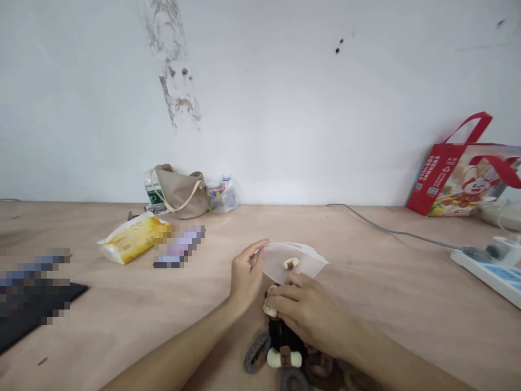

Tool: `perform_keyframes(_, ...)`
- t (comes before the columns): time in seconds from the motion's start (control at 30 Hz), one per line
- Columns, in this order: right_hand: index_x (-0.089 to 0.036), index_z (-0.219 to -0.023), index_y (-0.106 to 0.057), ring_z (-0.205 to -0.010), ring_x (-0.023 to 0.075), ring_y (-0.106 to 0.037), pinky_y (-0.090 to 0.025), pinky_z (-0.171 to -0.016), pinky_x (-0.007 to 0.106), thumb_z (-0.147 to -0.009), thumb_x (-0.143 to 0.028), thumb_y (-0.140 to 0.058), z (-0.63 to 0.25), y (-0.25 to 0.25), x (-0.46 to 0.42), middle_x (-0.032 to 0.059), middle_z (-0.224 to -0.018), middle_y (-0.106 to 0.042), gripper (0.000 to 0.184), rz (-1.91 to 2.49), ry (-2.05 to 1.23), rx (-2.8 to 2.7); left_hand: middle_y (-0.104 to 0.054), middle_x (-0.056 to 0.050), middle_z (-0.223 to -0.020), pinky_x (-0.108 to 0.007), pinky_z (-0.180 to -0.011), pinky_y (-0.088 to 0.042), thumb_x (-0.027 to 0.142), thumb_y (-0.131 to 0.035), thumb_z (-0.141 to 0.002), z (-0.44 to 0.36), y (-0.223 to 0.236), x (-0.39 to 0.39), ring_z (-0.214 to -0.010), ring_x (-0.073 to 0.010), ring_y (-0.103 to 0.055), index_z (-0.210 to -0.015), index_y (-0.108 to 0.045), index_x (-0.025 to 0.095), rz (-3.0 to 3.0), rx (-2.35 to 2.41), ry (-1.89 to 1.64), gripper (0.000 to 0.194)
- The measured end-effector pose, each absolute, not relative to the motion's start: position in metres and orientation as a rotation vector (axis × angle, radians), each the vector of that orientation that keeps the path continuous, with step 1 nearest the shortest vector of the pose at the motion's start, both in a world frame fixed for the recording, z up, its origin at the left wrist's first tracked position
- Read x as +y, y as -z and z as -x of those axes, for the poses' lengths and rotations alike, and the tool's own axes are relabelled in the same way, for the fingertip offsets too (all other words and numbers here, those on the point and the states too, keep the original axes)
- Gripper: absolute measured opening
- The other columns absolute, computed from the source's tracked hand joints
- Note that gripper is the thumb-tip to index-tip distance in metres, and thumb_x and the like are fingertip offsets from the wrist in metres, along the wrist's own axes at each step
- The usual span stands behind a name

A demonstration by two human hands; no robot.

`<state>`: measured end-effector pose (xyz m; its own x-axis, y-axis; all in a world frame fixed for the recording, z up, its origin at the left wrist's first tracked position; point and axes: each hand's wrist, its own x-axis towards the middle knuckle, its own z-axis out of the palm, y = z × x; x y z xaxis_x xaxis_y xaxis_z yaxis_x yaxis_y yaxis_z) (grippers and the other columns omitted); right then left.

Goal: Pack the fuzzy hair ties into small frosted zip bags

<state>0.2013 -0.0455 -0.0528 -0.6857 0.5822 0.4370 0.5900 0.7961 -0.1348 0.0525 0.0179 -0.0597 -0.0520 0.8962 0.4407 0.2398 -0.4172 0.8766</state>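
Cream band (pixel 270 310), partly hidden (by right hand (pixel 311 309))

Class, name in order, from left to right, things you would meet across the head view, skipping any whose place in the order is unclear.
Flat black object, yellow-and-white packet, clear plastic bag with small items, left hand, translucent white bag, red carrier bag.
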Motion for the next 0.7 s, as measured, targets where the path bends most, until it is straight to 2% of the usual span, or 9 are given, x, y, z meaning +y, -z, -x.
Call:
perform_keyframes(0.1, -0.020, -0.091, -0.060, -0.076, 0.0195, -0.049, -0.038, -0.070, 0.032, -0.089, -0.014, -0.050, -0.198, 0.052, -0.038, 0.0042, -0.084, -0.066, 0.012, 0.744, 0.277, -2.620, -0.071, -0.007, -0.100, -0.034, -0.087, -0.049, 0.031, -0.054, -0.081, -0.051, 0.060, 0.020, -0.093, -0.0226, -0.065, -0.096, -0.070, 0.017, -1.665, 1.218, -1.510, 0.026)
perform_keyframes(0.23, -0.020, -0.085, -0.061, -0.072, 0.0182, -0.050, -0.040, -0.072, 0.032, -0.091, -0.017, -0.046, -0.202, 0.049, -0.033, 0.0024, -0.074, -0.063, 0.016, 0.684, 0.326, -2.583, -0.071, -0.007, -0.099, -0.035, -0.088, -0.048, 0.031, -0.054, -0.081, -0.050, 0.060, 0.021, -0.094, -0.0228, -0.064, -0.096, -0.070, 0.017, -1.662, 1.219, -1.519, 0.026)
perform_keyframes(0.33, -0.019, -0.087, -0.061, -0.076, 0.0170, -0.053, -0.042, -0.074, 0.030, -0.092, -0.017, -0.039, -0.215, 0.047, -0.031, 0.0050, -0.085, -0.065, 0.022, 0.746, 0.340, -2.434, -0.071, -0.007, -0.099, -0.034, -0.086, -0.048, 0.032, -0.054, -0.081, -0.050, 0.059, 0.021, -0.093, -0.0226, -0.064, -0.096, -0.070, 0.017, -1.649, 1.215, -1.521, 0.026)
perform_keyframes(0.47, -0.017, -0.094, -0.060, -0.090, 0.0204, -0.055, -0.043, -0.077, 0.034, -0.090, -0.007, -0.036, -0.224, 0.045, -0.031, 0.0115, -0.108, -0.062, 0.027, 0.958, 0.346, -2.300, -0.071, -0.007, -0.097, -0.032, -0.082, -0.050, 0.033, -0.054, -0.081, -0.051, 0.058, 0.021, -0.090, -0.0222, -0.065, -0.095, -0.070, 0.016, -1.629, 1.214, -1.516, 0.027)
perform_keyframes(0.53, -0.018, -0.087, -0.060, -0.085, 0.0193, -0.057, -0.043, -0.073, 0.031, -0.086, -0.004, -0.041, -0.217, 0.042, -0.037, 0.0087, -0.098, -0.065, 0.024, 1.022, 0.308, -2.332, -0.071, -0.008, -0.097, -0.032, -0.082, -0.050, 0.032, -0.054, -0.081, -0.052, 0.057, 0.021, -0.090, -0.0222, -0.065, -0.095, -0.070, 0.016, -1.625, 1.218, -1.512, 0.027)
perform_keyframes(0.63, -0.020, -0.074, -0.059, -0.067, 0.0164, -0.058, -0.041, -0.058, 0.025, -0.081, -0.009, -0.053, -0.194, 0.038, -0.046, 0.0012, -0.074, -0.065, 0.015, 1.102, 0.235, -2.434, -0.071, -0.007, -0.099, -0.032, -0.084, -0.048, 0.031, -0.055, -0.080, -0.052, 0.058, 0.021, -0.092, -0.0222, -0.065, -0.095, -0.071, 0.017, -1.629, 1.227, -1.512, 0.026)
perform_keyframes(0.7, -0.020, -0.072, -0.060, -0.062, 0.0174, -0.059, -0.036, -0.049, 0.025, -0.076, -0.012, -0.059, -0.177, 0.035, -0.050, 0.0012, -0.069, -0.065, 0.009, 1.179, 0.205, -2.481, -0.071, -0.007, -0.100, -0.032, -0.085, -0.047, 0.031, -0.055, -0.080, -0.051, 0.059, 0.023, -0.094, -0.0224, -0.064, -0.095, -0.071, 0.018, -1.635, 1.231, -1.512, 0.025)
